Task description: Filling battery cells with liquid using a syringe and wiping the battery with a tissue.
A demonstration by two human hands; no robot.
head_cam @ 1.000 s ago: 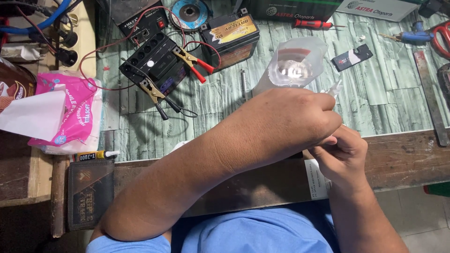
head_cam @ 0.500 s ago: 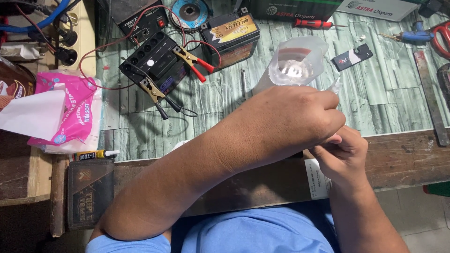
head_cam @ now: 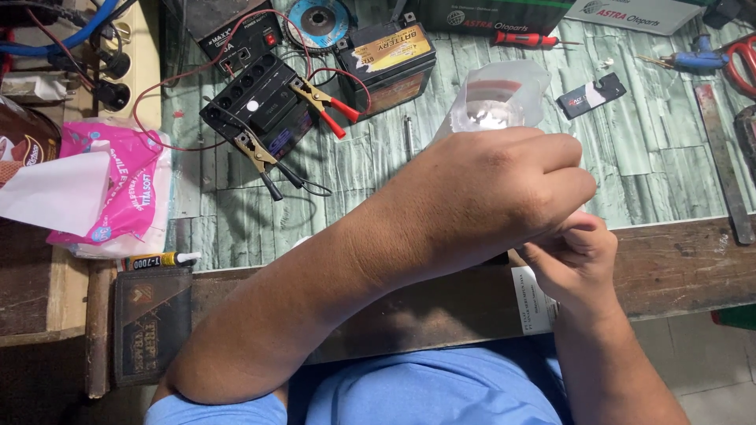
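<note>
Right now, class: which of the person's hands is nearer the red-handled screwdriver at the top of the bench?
Left. The left hand lies below the red-handled screwdriver; the right hand sits lower still.

A clear plastic bag (head_cam: 504,98) with a red strip near its top stands just beyond the left hand (head_cam: 488,197), at the middle of the bench. On the far left lies a pink tissue pack (head_cam: 126,185) with a white sheet sticking out of it, and beside it, at the left edge, a brown wrapper (head_cam: 24,149). Far in the middle a black battery (head_cam: 386,63) carries a yellow label on top. At the far right edge lies a white sign (head_cam: 638,14), and nearer sits a small black card (head_cam: 592,94). A white paper label (head_cam: 537,303) shows under the right hand (head_cam: 571,264).
</note>
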